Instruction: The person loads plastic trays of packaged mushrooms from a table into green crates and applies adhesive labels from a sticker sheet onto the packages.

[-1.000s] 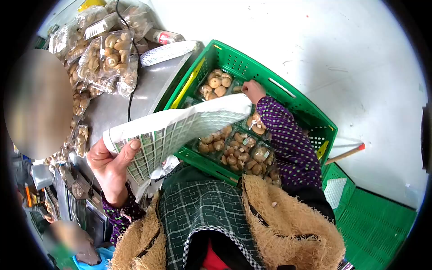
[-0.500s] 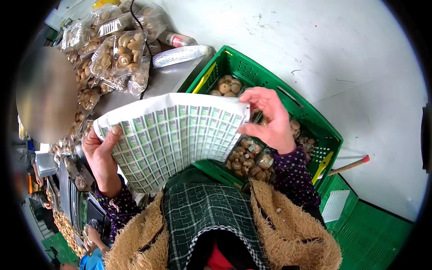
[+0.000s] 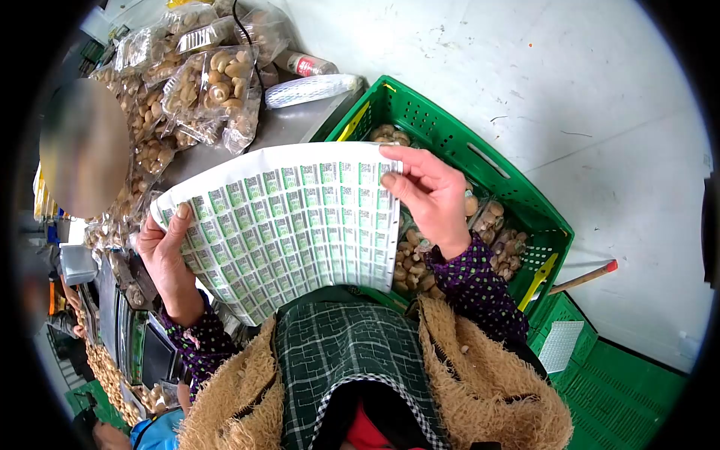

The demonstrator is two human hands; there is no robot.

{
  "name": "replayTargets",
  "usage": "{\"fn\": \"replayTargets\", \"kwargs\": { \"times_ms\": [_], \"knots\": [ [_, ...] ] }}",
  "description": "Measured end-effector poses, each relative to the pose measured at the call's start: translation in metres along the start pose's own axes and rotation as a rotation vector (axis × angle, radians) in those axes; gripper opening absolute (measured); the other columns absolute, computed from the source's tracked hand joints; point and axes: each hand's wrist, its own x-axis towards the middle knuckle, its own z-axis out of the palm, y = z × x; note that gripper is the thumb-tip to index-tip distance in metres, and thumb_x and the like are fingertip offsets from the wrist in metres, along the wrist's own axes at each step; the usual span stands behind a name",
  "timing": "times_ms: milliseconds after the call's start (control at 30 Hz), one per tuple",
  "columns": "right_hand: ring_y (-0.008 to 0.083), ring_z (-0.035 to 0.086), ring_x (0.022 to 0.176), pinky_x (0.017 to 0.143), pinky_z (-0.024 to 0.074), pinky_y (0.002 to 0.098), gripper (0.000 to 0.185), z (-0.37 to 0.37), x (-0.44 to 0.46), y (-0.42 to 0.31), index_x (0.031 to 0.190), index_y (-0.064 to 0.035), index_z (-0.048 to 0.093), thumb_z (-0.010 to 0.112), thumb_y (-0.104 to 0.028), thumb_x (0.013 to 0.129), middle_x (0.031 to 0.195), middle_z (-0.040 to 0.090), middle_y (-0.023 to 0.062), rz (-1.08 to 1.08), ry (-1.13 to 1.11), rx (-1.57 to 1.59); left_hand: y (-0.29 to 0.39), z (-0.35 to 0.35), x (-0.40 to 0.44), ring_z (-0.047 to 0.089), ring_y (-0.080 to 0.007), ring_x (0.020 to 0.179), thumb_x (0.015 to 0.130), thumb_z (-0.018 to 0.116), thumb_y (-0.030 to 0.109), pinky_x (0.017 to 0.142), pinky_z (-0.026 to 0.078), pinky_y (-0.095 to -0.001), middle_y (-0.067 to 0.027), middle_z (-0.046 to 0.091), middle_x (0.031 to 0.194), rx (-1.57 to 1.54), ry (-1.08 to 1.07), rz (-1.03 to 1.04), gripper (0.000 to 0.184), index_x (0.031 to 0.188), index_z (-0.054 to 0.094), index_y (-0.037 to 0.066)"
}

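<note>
A large white sheet of small green-and-black printed labels [image 3: 289, 217] is stretched between my hands, curving slightly in the middle. My left hand [image 3: 166, 251] pinches its left edge, thumb on the printed face. At the upper right corner my right hand [image 3: 431, 196] grips the sheet, thumb in front and the other fingers at its top edge. Beneath and behind the sheet stands a green plastic crate [image 3: 517, 184], partly covered by it. Bagged mushrooms [image 3: 510, 251] lie inside the crate, to the right of and below my right hand.
Clear bags of mushrooms [image 3: 217, 86] are piled on the metal table [image 3: 199, 169], with a bottle [image 3: 306, 64] and a white net-wrapped item [image 3: 311, 91] beside them. A red-tipped stick [image 3: 585, 276] juts out right of the crate. Other people are at the left.
My right hand has shifted left and closed on the sheet's corner; its fingers were more spread before. The sheet is now flatter and turned more towards me.
</note>
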Motion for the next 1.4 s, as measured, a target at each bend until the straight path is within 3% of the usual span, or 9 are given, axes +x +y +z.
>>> {"fn": "replayTargets", "kwargs": {
  "times_ms": [333,567,733,833,900,967,1033,1100,1400],
  "knots": [
    [0.0033,0.056,0.072,0.063,0.0466,0.0186,0.024,-0.003,-0.005,-0.008,0.107,0.0011,0.061,0.07,-0.002,0.085,0.088,0.064,-0.0009,0.112,-0.074,-0.009,-0.008,-0.021,-0.001,0.062,-0.008,0.073,0.085,0.07,0.008,0.067,0.048,-0.0217,-0.0051,0.071,0.088,0.055,-0.011,0.069,0.019,0.102,0.068,-0.001],
    [0.0076,0.062,0.077,0.067,0.0508,0.0218,0.022,-0.001,-0.013,-0.018,0.104,0.002,0.06,0.07,-0.005,0.085,0.09,0.067,0.0058,0.054,-0.044,-0.242,-0.002,-0.012,-0.005,0.062,-0.0065,0.072,0.086,0.069,0.007,0.066,0.048,-0.0209,-0.0039,0.07,0.087,0.071,-0.039,0.021,0.016,0.1,0.068,0.001],
    [0.0146,0.063,0.072,0.064,0.0508,0.0231,0.022,0.001,-0.016,-0.006,0.096,-0.0013,0.063,0.073,0.0,0.077,0.089,0.066,0.0074,-0.425,0.076,-0.667,-0.004,-0.008,-0.006,0.063,-0.0068,0.072,0.088,0.068,0.008,0.064,0.048,-0.0204,-0.0042,0.071,0.086,0.069,-0.023,-0.038,0.014,0.099,0.068,0.001],
    [0.0147,0.062,0.077,0.066,0.0513,0.0243,0.019,-0.001,-0.018,0.007,0.091,-0.003,0.065,0.073,0.002,0.075,0.1,0.064,0.0081,-0.48,0.076,-0.764,-0.013,-0.013,-0.005,0.063,-0.0075,0.07,0.088,0.068,0.009,0.062,0.048,-0.0207,-0.0048,0.071,0.085,0.108,-0.012,-0.066,0.014,0.098,0.069,0.0],
    [0.0147,0.06,0.084,0.068,0.0547,0.0263,0.008,-0.025,-0.005,0.014,0.087,-0.0082,0.07,0.072,-0.007,0.079,0.11,0.057,0.006,-0.33,0.194,-0.647,-0.02,-0.022,-0.004,0.064,-0.0073,0.07,0.089,0.067,0.01,0.062,0.048,-0.0206,-0.005,0.071,0.084,0.196,0.052,-0.033,0.013,0.097,0.069,0.0],
    [0.012,0.059,0.073,0.067,0.05,0.0238,0.006,-0.087,0.006,0.079,0.088,-0.0035,0.07,0.069,-0.005,0.083,0.095,0.064,0.005,0.148,0.591,-0.234,-0.026,-0.04,-0.002,0.063,-0.0082,0.069,0.09,0.066,0.011,0.062,0.048,-0.02,-0.0063,0.071,0.086,0.181,0.149,0.016,0.016,0.097,0.069,-0.003],
    [0.0091,0.057,0.064,0.059,0.0465,0.0232,0.012,-0.12,0.001,0.124,0.091,0.003,0.07,0.069,-0.004,0.081,0.076,0.067,0.0056,0.522,0.518,-0.311,-0.031,-0.047,-0.002,0.064,-0.0087,0.071,0.09,0.067,0.013,0.064,0.049,-0.0204,-0.0073,0.071,0.089,0.155,0.226,0.052,0.018,0.098,0.068,-0.003],
    [0.0097,0.057,0.06,0.055,0.0457,0.0239,0.013,-0.119,0.0,0.172,0.089,0.0032,0.072,0.072,-0.004,0.079,0.077,0.069,0.0063,0.637,0.45,-0.166,-0.037,-0.039,-0.001,0.064,-0.0087,0.073,0.09,0.067,0.013,0.066,0.049,-0.0209,-0.0076,0.071,0.09,0.131,0.239,0.073,0.018,0.098,0.068,-0.003],
    [0.0233,0.068,0.07,0.066,0.0523,0.0331,0.011,-0.097,0.076,0.27,0.083,-0.0065,0.073,0.072,-0.014,0.075,0.079,0.071,0.011,0.269,0.368,-0.642,-0.041,-0.005,0.015,0.067,-0.0121,0.077,0.09,0.067,0.014,0.069,0.052,-0.0239,-0.0099,0.071,0.093,-0.076,0.484,0.197,0.014,0.094,0.068,0.0]
  ]
}}
